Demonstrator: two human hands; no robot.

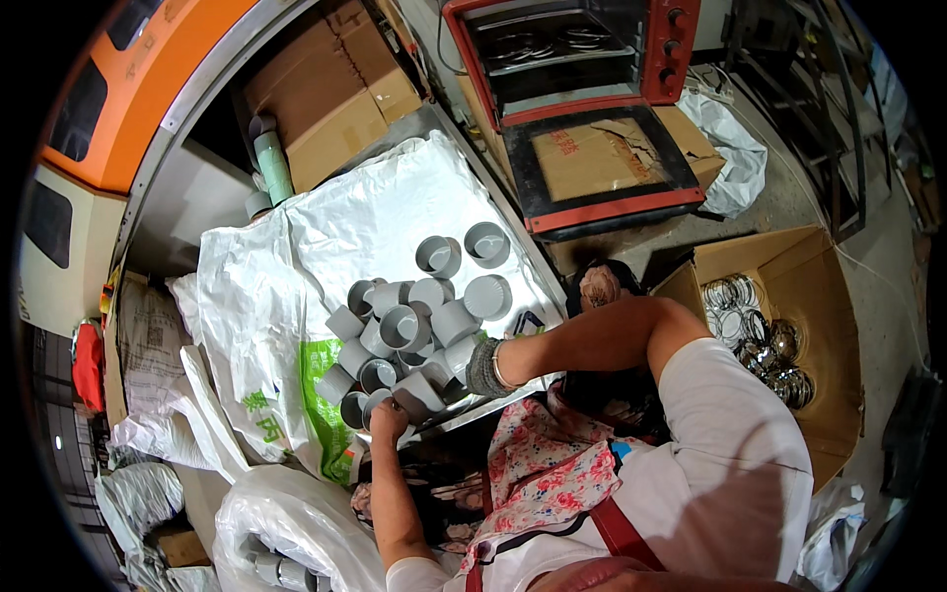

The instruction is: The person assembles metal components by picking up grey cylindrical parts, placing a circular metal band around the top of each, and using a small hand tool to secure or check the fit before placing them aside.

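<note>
**Left hand (pixel 388 422) pinches a gray plastic cup (pixel 375 403) at the near edge of a pile**

The fingers of the left hand are closed on the rim of this cup, which lies at their tips. The right hand (pixel 483 369), dressed in gray knit, reaches in from the other side and is against the pile; its fingers blend with the gray there, so I cannot tell whether they are spread or pressed together.

Between the two hands and beyond them is the pile of gray cups (pixel 404 328), some with the opening up, others lying on the side. Under the pile, a white plastic sheet (pixel 345 217) with a green patch covers the worktop. Well beyond the right fingers stands a red oven (pixel 673 49) with its door open. To the right of these fingers, past the forearm, a cardboard box (pixel 834 326) contains shiny metal rings (pixel 784 343). Nearer the body than the left fingers, a clear plastic bag (pixel 296 508) holds more gray cups (pixel 294 572).
</note>
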